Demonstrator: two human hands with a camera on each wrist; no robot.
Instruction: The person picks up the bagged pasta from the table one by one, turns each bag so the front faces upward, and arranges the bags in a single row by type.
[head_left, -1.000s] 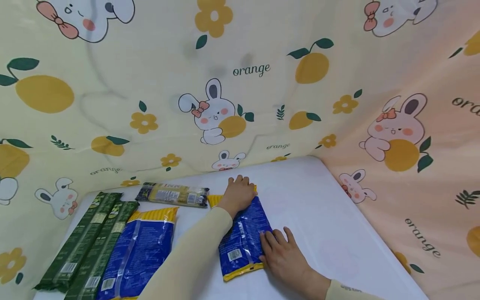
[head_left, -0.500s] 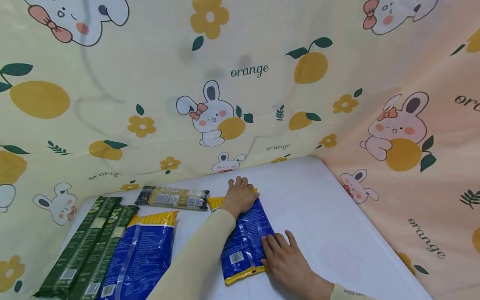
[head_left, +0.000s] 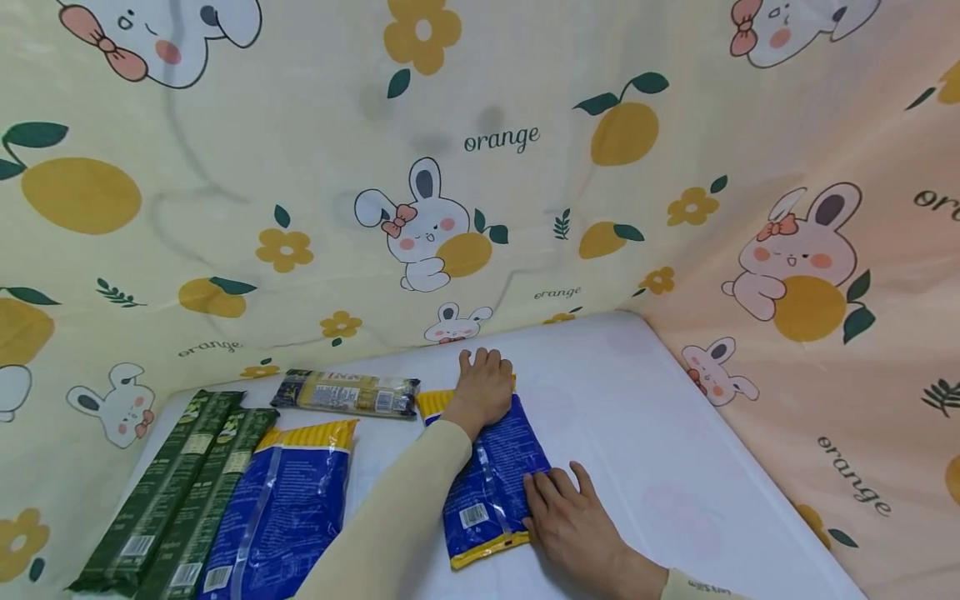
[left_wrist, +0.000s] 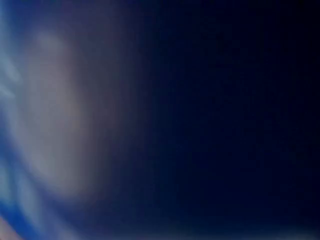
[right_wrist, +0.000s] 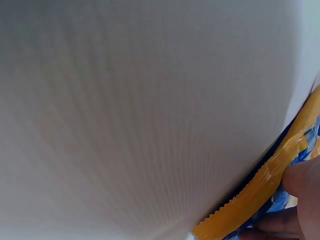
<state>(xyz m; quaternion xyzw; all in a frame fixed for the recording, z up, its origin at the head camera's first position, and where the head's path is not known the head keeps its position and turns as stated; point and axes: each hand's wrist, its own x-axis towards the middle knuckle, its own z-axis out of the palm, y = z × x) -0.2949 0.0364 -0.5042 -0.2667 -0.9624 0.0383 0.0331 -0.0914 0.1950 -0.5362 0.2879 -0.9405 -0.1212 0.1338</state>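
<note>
A blue plastic packet with yellow ends [head_left: 487,492] lies barcode side up on the white table, turned slightly. Over its far end my left hand [head_left: 482,392] rests with bent fingers curled at the top edge. My right hand [head_left: 577,525] lies along the near right edge, fingertips touching the packet and the outermost finger lifted off. In the right wrist view, a thumb and finger of that hand [right_wrist: 300,185] sit at the crimped yellow seal [right_wrist: 240,207]. The left wrist view is dark and blurred, close against blue wrapping.
Left of the hands lies a matching blue packet [head_left: 281,508], beside two long dark green packets [head_left: 161,492]. A clear packet with dark ends [head_left: 345,393] lies along the back. A printed curtain [head_left: 322,183] rises behind the table [head_left: 622,392] and down its right side.
Both hands stay on the blue packet with almost no movement. The whole head view shifts slightly; the other packets keep their places.
</note>
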